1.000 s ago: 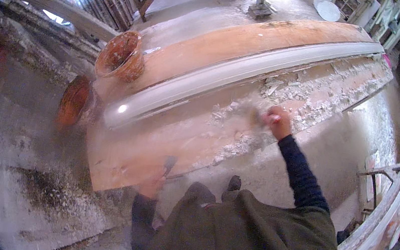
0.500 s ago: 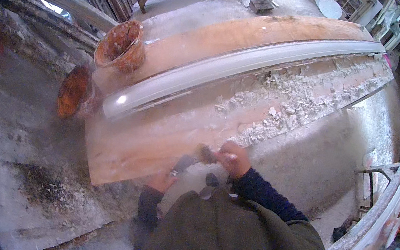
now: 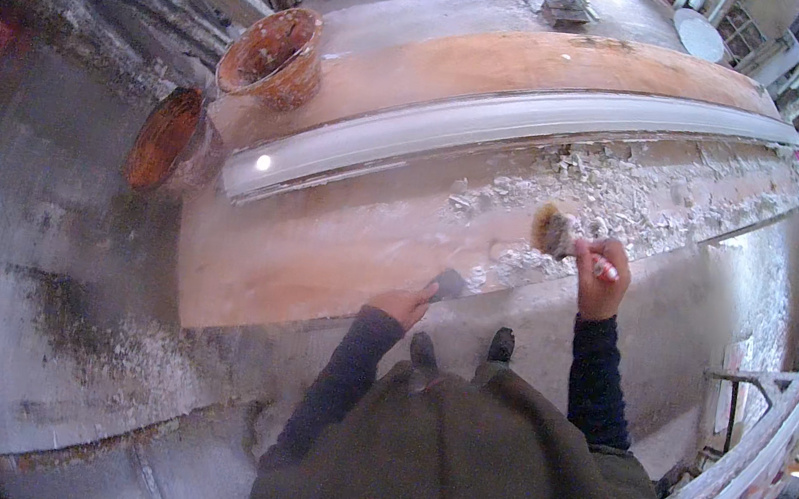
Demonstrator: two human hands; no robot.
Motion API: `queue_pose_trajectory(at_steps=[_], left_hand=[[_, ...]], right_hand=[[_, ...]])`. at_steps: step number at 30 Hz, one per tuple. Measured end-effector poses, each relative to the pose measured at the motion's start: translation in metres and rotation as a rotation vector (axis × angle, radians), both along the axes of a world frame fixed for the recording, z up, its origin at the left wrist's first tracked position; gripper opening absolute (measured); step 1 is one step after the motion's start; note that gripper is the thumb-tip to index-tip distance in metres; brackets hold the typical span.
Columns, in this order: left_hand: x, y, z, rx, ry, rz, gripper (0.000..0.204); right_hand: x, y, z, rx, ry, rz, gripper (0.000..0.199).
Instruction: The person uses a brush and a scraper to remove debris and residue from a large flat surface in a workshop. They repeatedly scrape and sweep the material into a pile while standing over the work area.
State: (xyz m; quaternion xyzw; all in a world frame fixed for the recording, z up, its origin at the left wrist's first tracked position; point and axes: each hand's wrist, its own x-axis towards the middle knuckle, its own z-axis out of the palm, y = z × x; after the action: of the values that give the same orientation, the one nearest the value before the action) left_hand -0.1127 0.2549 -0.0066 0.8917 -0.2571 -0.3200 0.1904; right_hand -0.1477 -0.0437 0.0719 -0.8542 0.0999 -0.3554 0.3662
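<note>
My right hand [image 3: 605, 282] is closed round the handle of a round brush [image 3: 551, 231] with tan bristles, held just over the near edge of the plaster-covered board. White plaster crumbs [image 3: 524, 258] lie right beside and below the bristles. At the board's near edge, my left hand [image 3: 402, 304] grips a dark, flat scraper [image 3: 448, 284], its blade close to the crumbs. A long white moulding [image 3: 497, 121] runs lengthwise along the wooden board [image 3: 275, 274], beyond both hands.
An orange, plaster-smeared bucket [image 3: 285, 83] stands at the board's far left corner, with another orange bucket [image 3: 163, 143] tipped beside it. More plaster scraps [image 3: 631, 179] litter the right part. A white-caked bench [image 3: 746, 452] stands at lower right.
My right hand has carried the brush away from my body, rightward onto the crumbs. My left hand has moved right with the scraper, and the hands are farther apart. The view has shifted slightly.
</note>
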Motion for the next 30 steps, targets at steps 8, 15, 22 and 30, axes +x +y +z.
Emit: queue_pose_trajectory(at_steps=[8, 15, 22, 30], left_hand=[[-0.041, 0.138, 0.049, 0.026, 0.079, 0.190, 0.042], [0.013, 0.073, -0.003, 0.149, 0.004, -0.104, 0.038], [0.031, 0.156, -0.012, -0.222, -0.234, -0.374, 0.036], [0.037, 0.085, -0.031, -0.086, -0.046, -0.330, 0.037]], right_hand=[[-0.022, -0.001, 0.000, 0.012, 0.092, 0.161, 0.015], [-0.031, 0.002, -0.008, 0.009, 0.125, 0.189, 0.015], [-0.050, -0.005, -0.003, 0.002, 0.095, 0.091, 0.016], [-0.054, 0.011, 0.003, -0.043, 0.097, 0.002, 0.016]])
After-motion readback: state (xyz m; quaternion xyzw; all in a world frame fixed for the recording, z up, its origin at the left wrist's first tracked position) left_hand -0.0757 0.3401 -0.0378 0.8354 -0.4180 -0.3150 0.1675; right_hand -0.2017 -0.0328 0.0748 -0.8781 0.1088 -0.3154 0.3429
